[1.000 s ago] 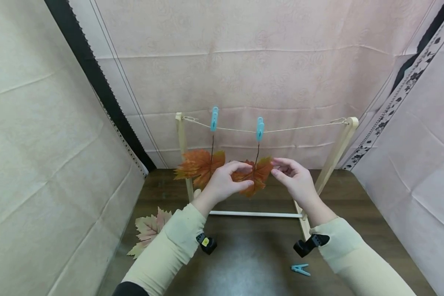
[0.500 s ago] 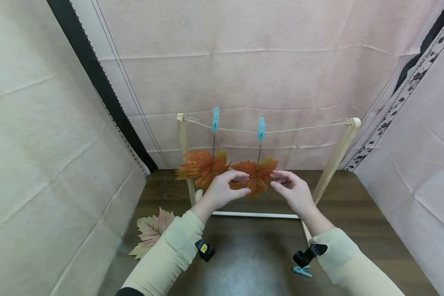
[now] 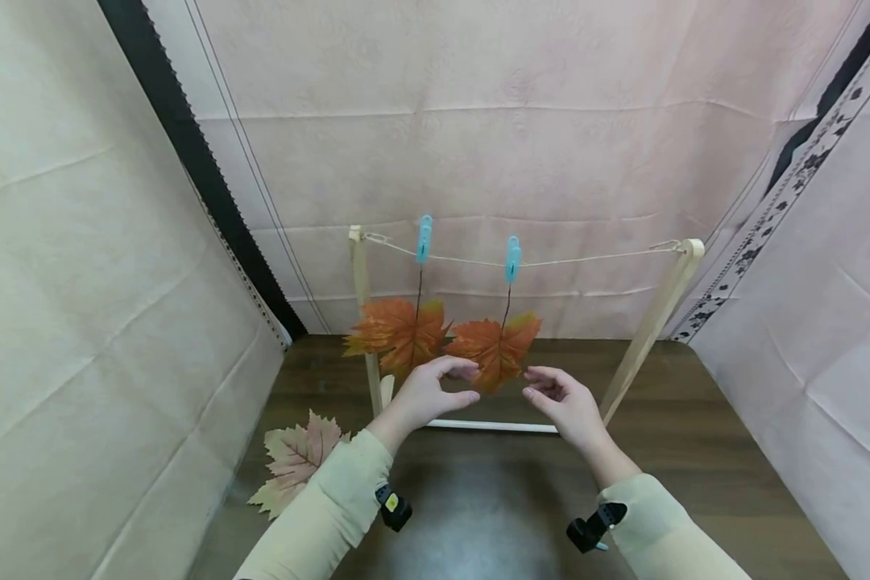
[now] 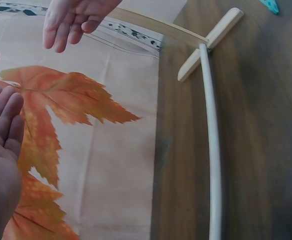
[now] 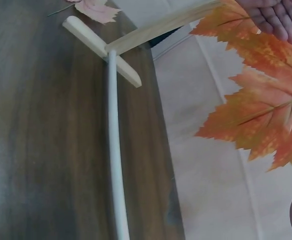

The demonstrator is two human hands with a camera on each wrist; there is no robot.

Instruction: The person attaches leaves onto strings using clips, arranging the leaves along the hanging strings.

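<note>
Two orange maple leaves hang by their stems from a string. A blue clothespin holds the left leaf, and another blue clothespin holds the right leaf. My left hand is just below and left of the right leaf, fingers loosely bent around nothing. On the other side, my right hand hovers below the leaf's right edge, also holding nothing. In the right wrist view a gap separates the leaf from the thumb.
The string spans a wooden frame whose right post leans; a white rod joins its base. A pale pink-green leaf lies on the table at left. A loose blue clothespin lies at right, mostly hidden by the wrist camera in the head view.
Both hands have drawn down and back from the right leaf, which the right hand's fingers were touching or nearly touching earlier. The right leaf now hangs more fully in sight.
</note>
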